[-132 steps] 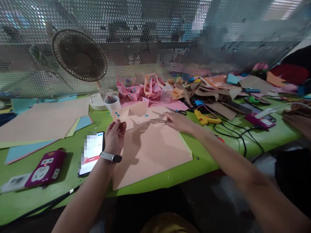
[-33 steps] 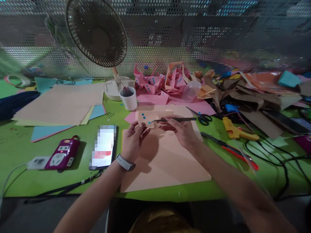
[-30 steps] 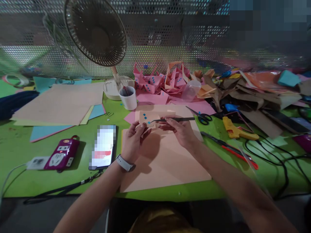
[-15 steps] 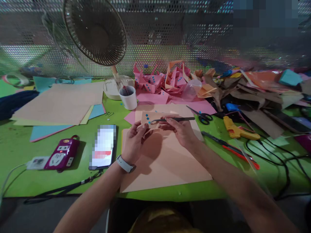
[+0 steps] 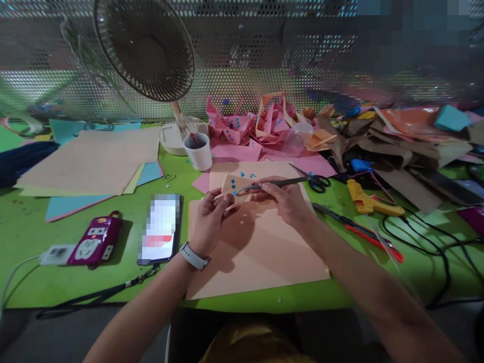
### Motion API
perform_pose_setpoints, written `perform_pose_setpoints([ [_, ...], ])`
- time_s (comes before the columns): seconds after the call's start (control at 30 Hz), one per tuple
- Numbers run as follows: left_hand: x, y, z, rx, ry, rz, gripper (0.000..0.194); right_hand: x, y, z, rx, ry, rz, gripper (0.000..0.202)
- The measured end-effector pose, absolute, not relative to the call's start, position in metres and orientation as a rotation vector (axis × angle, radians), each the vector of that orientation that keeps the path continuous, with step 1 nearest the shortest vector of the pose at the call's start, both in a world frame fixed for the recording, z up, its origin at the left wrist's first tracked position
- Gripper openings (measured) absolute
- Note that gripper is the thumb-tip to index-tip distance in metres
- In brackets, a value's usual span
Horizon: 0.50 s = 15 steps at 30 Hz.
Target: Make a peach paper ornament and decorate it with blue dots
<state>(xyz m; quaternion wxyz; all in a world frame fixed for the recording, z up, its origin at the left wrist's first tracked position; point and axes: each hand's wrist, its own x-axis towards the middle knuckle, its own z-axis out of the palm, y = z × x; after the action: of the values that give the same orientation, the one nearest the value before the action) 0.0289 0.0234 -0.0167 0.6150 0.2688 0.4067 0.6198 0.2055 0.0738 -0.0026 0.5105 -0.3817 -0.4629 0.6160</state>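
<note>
My left hand point(image 5: 215, 214), with a watch on its wrist, pinches a small folded piece of peach paper point(image 5: 242, 187) that carries a row of blue squares. In my right hand point(image 5: 283, 201) is a pair of dark tweezers point(image 5: 278, 183), held like a pen. The tweezers' tip is at the lowest blue square point(image 5: 235, 193), close to my left thumb; whether it grips that square I cannot tell. More blue bits point(image 5: 252, 176) show just behind the paper piece. Beneath both hands lies a large peach sheet point(image 5: 260, 262).
Scissors point(image 5: 318, 183), a cutter point(image 5: 336, 217) and a yellow glue gun point(image 5: 372, 202) lie to the right. A phone point(image 5: 161, 229) and a purple power strip point(image 5: 96, 242) are at left. A white cup point(image 5: 200, 154), a fan point(image 5: 145, 48) and pink folded papers point(image 5: 232, 126) stand behind.
The peach paper piece has turned and shifted slightly right in my left hand. The tweezers' back end has risen a little, and more blue bits show behind the paper.
</note>
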Motion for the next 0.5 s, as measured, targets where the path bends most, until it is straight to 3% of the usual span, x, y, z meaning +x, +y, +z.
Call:
perform_pose_setpoints([
  [0.5, 0.0295, 0.0229, -0.0157, 0.633, 0.937, 1.403, 0.037, 0.2064, 0.0759, -0.0030, -0.922, -1.113, 1.494, 0.024],
])
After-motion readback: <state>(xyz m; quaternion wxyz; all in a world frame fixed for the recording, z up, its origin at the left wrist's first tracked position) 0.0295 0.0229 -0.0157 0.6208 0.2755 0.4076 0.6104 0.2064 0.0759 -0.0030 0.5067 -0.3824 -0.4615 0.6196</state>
